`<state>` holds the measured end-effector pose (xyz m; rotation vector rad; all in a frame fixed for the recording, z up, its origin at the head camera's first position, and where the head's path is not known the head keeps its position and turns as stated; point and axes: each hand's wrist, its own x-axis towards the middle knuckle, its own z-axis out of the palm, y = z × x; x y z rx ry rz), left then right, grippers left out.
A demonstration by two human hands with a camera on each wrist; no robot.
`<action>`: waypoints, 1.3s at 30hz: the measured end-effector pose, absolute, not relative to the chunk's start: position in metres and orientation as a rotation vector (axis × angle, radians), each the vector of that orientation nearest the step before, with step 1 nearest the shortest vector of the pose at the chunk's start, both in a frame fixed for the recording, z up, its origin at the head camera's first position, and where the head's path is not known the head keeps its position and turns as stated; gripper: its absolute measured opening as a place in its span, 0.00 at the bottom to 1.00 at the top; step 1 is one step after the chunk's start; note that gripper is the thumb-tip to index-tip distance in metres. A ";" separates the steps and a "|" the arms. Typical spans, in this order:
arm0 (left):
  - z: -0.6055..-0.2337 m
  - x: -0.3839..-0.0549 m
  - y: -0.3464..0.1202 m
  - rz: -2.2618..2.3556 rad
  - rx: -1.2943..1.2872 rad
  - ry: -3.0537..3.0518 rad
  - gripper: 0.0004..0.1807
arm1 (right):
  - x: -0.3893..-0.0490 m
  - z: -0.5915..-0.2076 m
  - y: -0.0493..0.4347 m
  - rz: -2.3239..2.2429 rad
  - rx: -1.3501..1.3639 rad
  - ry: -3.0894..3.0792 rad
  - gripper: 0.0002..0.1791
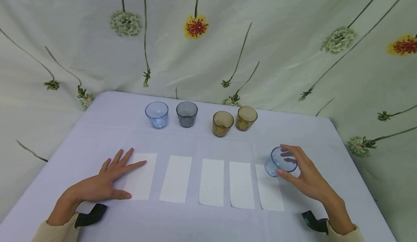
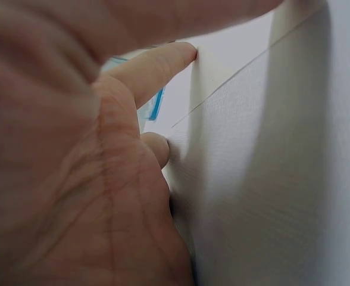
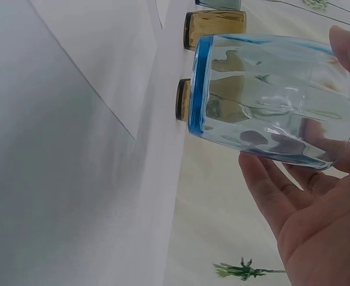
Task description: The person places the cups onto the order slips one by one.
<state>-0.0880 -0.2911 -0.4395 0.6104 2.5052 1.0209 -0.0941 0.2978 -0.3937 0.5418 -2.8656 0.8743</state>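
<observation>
My right hand (image 1: 311,178) grips a clear blue glass tumbler (image 1: 271,165) from its right side, thumb on the near side and fingers round the far side. The tumbler is upright, close over the top end of the rightmost white paper strip (image 1: 273,196). In the right wrist view, the tumbler (image 3: 270,101) has a thick blue base and nothing shows inside it. My left hand (image 1: 99,186) is spread out, palm down, with its index fingertip and thumb at the leftmost white paper strip (image 1: 141,180). The left wrist view shows its palm (image 2: 115,196) close to the table.
Along the back stand another blue tumbler (image 1: 157,116), a grey tumbler (image 1: 187,115) and two amber tumblers (image 1: 223,124). Several white paper strips (image 1: 211,182) lie in a row between my hands. A flower-printed cloth (image 1: 208,61) hangs behind the white-covered table (image 1: 195,224).
</observation>
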 end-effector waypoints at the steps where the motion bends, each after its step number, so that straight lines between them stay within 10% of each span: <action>1: -0.439 -0.088 -0.291 1.020 0.615 2.508 0.47 | -0.094 -0.394 0.298 0.873 0.539 -2.865 0.41; 39: -0.440 -0.087 -0.291 1.018 0.610 2.513 0.47 | -0.092 -0.392 0.300 0.974 0.645 -2.931 0.39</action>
